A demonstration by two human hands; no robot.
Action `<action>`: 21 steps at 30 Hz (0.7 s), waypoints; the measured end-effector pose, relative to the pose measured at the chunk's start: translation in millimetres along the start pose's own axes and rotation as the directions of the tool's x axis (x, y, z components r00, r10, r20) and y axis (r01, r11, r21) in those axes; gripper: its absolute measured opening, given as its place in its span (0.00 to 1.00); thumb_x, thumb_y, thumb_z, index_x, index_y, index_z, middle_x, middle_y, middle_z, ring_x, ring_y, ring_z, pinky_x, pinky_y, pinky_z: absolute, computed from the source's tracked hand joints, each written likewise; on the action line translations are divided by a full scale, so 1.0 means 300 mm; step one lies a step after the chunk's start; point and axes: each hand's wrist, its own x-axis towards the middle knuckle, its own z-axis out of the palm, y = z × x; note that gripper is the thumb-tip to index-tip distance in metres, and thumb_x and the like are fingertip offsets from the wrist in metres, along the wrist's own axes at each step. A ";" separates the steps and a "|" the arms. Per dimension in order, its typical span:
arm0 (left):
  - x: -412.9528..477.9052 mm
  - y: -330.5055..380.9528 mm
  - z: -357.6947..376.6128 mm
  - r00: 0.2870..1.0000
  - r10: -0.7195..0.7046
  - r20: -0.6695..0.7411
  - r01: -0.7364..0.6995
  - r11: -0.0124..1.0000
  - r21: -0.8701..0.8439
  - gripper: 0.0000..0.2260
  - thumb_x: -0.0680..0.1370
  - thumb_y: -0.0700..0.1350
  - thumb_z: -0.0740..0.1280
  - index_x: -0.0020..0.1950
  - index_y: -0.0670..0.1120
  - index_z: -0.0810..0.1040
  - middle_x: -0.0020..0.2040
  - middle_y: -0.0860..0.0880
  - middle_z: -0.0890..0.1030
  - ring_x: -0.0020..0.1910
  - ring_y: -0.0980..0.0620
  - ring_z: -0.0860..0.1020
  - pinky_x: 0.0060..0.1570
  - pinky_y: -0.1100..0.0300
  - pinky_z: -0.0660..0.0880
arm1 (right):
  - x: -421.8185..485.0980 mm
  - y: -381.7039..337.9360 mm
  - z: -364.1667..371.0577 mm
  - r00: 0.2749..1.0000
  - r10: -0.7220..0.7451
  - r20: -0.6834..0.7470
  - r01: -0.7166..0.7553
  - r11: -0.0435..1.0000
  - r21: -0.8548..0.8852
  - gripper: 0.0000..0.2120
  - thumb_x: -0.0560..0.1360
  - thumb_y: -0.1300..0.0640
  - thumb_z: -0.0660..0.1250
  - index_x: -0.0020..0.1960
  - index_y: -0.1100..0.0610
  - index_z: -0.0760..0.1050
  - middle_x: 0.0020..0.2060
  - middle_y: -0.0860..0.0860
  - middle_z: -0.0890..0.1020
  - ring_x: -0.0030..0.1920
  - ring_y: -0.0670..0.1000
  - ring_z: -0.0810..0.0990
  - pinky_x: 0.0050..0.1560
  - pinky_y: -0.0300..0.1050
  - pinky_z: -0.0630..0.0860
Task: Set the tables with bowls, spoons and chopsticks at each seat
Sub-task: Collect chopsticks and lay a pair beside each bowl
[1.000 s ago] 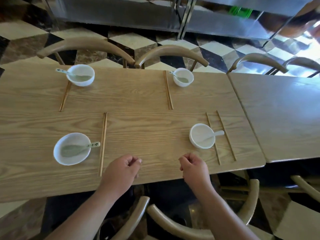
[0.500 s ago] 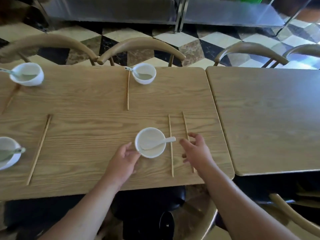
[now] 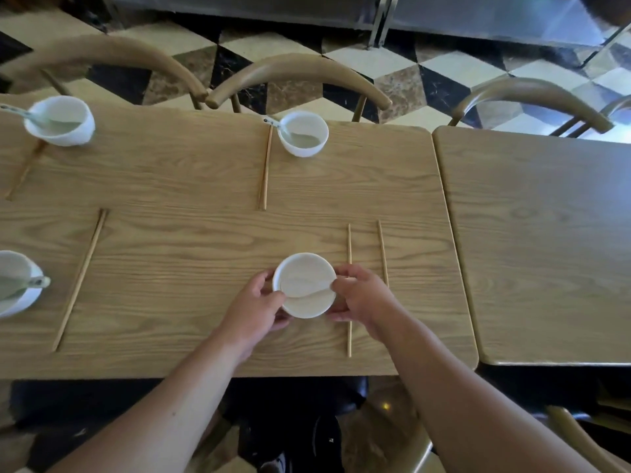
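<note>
I am cupping the small round white ceramic bowl point(image 3: 305, 285) with both hands on the pale wooden table point(image 3: 191, 254): left hand point(image 3: 254, 310) curling around its left side, right hand point(image 3: 362, 297) pinching the white spoon point(image 3: 316, 291) lying inside it.

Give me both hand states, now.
Left hand: gripping the near white bowl, left side.
Right hand: gripping the same bowl, right side.

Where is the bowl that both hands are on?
In the head view, the bowl sits near the left table's front edge, between the left hand and right hand, just left of two separated chopsticks.
</note>
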 end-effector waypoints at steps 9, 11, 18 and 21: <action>-0.074 -0.053 -0.027 0.983 0.087 -0.162 -0.063 0.987 0.151 0.12 0.79 0.49 0.75 0.57 0.43 0.79 0.36 0.48 0.82 0.27 0.52 0.77 0.30 0.57 0.78 | -0.059 0.022 -0.126 0.919 -0.141 -0.369 0.098 0.986 -0.133 0.06 0.78 0.50 0.68 0.48 0.51 0.81 0.42 0.52 0.86 0.35 0.52 0.82 0.39 0.55 0.84; -0.125 -0.108 0.002 0.988 0.112 -0.104 -0.060 0.910 0.411 0.12 0.77 0.55 0.76 0.45 0.48 0.80 0.30 0.53 0.80 0.25 0.56 0.76 0.30 0.58 0.75 | -0.082 0.059 -0.206 0.872 -0.216 -0.439 0.102 0.958 -0.269 0.05 0.79 0.51 0.67 0.51 0.51 0.80 0.41 0.48 0.85 0.38 0.49 0.82 0.37 0.50 0.80; -0.193 -0.195 0.305 0.983 0.184 0.000 -0.149 0.794 0.590 0.06 0.79 0.56 0.73 0.46 0.57 0.82 0.37 0.60 0.84 0.38 0.65 0.80 0.36 0.68 0.71 | -0.047 0.173 -0.308 0.920 -0.188 -0.343 0.016 0.894 -0.448 0.04 0.80 0.51 0.68 0.54 0.50 0.78 0.40 0.45 0.84 0.39 0.46 0.84 0.36 0.43 0.79; -0.159 -0.179 0.382 0.969 0.234 -0.083 -0.146 0.808 0.571 0.05 0.79 0.57 0.72 0.49 0.57 0.82 0.39 0.61 0.85 0.39 0.64 0.82 0.38 0.64 0.76 | -0.021 0.177 -0.319 0.923 -0.197 -0.331 0.029 0.892 -0.450 0.03 0.80 0.51 0.70 0.48 0.49 0.79 0.37 0.46 0.85 0.37 0.46 0.83 0.35 0.43 0.79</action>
